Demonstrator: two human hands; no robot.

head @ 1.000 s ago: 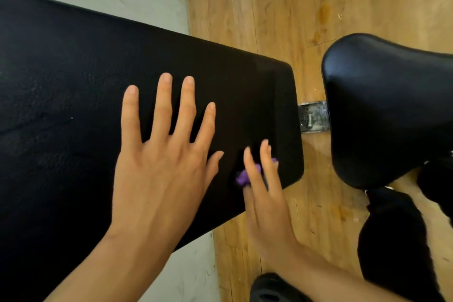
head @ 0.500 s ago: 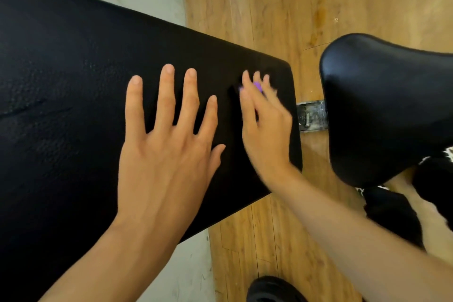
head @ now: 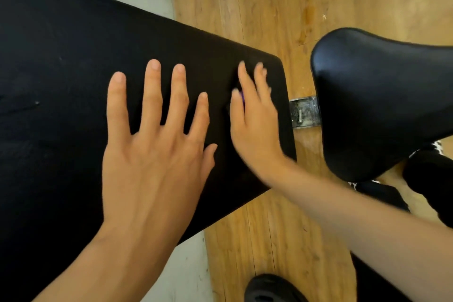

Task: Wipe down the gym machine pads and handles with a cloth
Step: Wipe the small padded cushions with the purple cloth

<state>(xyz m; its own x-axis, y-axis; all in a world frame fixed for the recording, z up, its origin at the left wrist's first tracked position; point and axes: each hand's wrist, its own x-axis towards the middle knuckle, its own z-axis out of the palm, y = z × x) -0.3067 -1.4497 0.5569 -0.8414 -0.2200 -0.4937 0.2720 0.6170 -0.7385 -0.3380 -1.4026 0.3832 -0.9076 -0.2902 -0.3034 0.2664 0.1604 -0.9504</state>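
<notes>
head | L hand [head: 152, 154] splayed flat on grainy black pad [head: 61, 56] | R hand [head: 255, 125] flat, pressing purple cloth [head: 242, 99]

Purple cloth [head: 242, 99] on black pad [head: 73, 56].
Only a sliver shows under your right hand [head: 257, 127], near the pad's end.

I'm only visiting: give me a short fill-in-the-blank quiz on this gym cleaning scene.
The left hand lies flat on the black pad, fingers ____.
The cloth under the right hand is ____.
A ____ bracket shows between the pad and the seat.
The floor is made of ____.
Missing words: spread; purple; metal; wood.
</notes>
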